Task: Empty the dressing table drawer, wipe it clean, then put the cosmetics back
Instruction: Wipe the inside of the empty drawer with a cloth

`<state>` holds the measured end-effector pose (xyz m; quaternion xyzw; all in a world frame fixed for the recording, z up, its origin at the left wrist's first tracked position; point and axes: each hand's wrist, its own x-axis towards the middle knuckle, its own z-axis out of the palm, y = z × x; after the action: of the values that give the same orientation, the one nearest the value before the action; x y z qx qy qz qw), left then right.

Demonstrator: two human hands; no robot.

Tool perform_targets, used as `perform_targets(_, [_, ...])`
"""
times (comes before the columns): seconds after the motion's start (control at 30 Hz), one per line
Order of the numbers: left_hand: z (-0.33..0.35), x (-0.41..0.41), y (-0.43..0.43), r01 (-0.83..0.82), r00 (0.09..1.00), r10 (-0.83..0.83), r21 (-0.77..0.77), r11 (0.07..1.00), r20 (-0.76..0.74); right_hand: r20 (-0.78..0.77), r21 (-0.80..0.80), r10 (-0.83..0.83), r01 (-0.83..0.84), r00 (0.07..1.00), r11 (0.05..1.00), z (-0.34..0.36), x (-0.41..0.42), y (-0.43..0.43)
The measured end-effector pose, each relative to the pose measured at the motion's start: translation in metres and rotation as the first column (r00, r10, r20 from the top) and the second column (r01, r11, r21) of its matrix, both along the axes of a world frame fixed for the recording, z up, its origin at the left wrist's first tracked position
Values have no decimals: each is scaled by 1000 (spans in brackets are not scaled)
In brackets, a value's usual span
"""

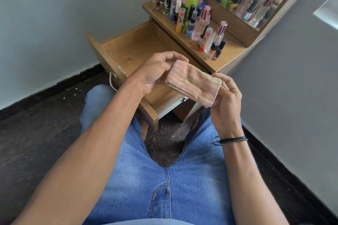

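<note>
1. The cloth (193, 83) is a folded pinkish-beige towel with faint stripes, held over the open drawer (131, 47).
2. The left hand (155, 73) pinches one end and the right hand (226, 100) grips the opposite corner, so both are clamped on the cloth.
3. The drawer's wooden floor looks bare, though the hands hide its near part.
4. The cosmetics (193, 22), bottles and tubes, stand crowded on the dressing table top (230, 49).
</note>
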<state>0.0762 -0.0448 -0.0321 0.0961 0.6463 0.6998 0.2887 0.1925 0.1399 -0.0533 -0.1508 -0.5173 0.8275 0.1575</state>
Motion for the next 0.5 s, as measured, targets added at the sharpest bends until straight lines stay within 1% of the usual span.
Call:
perform_targets(0.13, [2, 1, -3, 18, 999, -19, 23, 1000, 48, 44, -87, 46, -43, 998, 995, 3, -1, 3])
perform_targets(0.27, [6, 1, -7, 45, 985, -61, 101, 994, 161, 65, -124, 53, -44, 997, 991, 3, -2, 4])
perform_targets(0.3, [8, 2, -7, 58, 982, -72, 88, 994, 172, 73, -128, 51, -42, 996, 991, 3, -2, 4])
perform_targets(0.37, [10, 4, -5, 76, 986, -79, 29, 997, 148, 97, -141, 48, -34, 994, 989, 1, -2, 5])
perform_targets(0.43, [9, 4, -4, 68, 991, -65, -17, 998, 114, 111, -150, 64, -47, 992, 988, -2, -1, 6])
perform_targets(0.5, [8, 3, -4, 55, 994, -52, -30, 998, 100, 127, -131, 91, -74, 988, 989, -3, 0, 7])
